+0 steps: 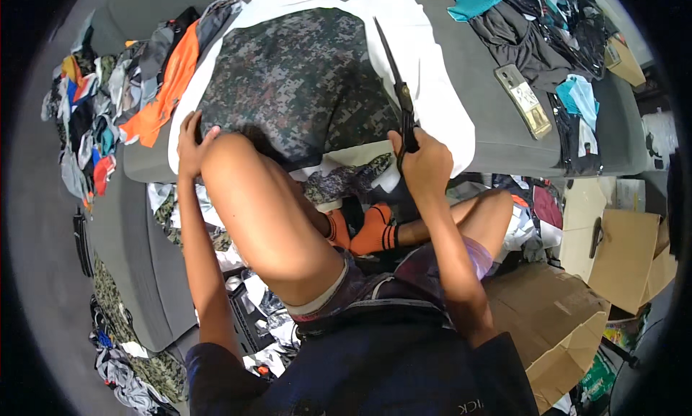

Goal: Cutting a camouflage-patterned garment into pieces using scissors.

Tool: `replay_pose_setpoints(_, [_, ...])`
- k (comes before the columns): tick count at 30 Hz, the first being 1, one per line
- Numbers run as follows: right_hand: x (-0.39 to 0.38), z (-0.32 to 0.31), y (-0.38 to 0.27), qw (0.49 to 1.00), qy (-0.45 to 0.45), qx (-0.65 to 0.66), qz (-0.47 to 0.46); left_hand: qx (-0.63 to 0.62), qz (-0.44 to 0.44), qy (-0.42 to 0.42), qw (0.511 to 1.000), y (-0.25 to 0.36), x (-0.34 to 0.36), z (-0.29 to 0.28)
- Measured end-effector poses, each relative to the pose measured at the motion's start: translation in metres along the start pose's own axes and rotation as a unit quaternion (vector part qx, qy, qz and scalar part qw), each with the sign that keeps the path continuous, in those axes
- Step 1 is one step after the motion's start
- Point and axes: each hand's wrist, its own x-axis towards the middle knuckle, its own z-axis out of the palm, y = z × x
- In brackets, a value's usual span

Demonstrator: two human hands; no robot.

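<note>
A piece of dark digital-camouflage fabric [295, 77] lies spread on a larger white sheet [425, 63] in front of me. My right hand [427, 162] grips black-handled scissors [402, 92] at the right edge of the fabric. Their long blades point away from me over the white sheet and look closed together. At the near left corner of the sheet, beside my raised knee, rests my left hand [193, 148]. Its fingers are apart and touch the edge of the sheet and fabric; I see nothing held in it.
The sheet covers part of a grey padded surface [497, 128]. On it lie an orange cloth [173, 85] among scraps at left, and a phone [522, 101] and dark garments [515, 41] at right. An open cardboard box [544, 315] stands by my right side. Scraps fill the floor around my feet.
</note>
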Motion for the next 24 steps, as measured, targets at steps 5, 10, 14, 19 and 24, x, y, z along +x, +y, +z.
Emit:
replay_pose_setpoints(5, [-0.008,0.024,0.008,0.995,0.093,0.017,0.035,0.001,-0.043,-0.010,0.999,0.001,-0.007,-0.013])
replay_pose_setpoints(10, [-0.010,0.025,0.008,0.997,0.072,0.004,0.004,-0.034,-0.019,0.009,0.999,-0.018,-0.025,-0.032])
replay_pose_setpoints(14, [-0.011,0.022,0.014,0.998,0.058,-0.001,-0.010,-0.030,-0.070,-0.018,0.997,-0.022,-0.029,-0.043])
replay_pose_setpoints(19, [-0.029,0.007,0.026,0.999,0.039,0.016,-0.023,-0.074,-0.064,-0.049,0.994,-0.023,-0.031,-0.048])
replay_pose_setpoints(24, [-0.055,0.003,0.051,0.999,0.007,0.009,0.046,-0.096,-0.043,-0.135,0.985,-0.005,-0.034,-0.061])
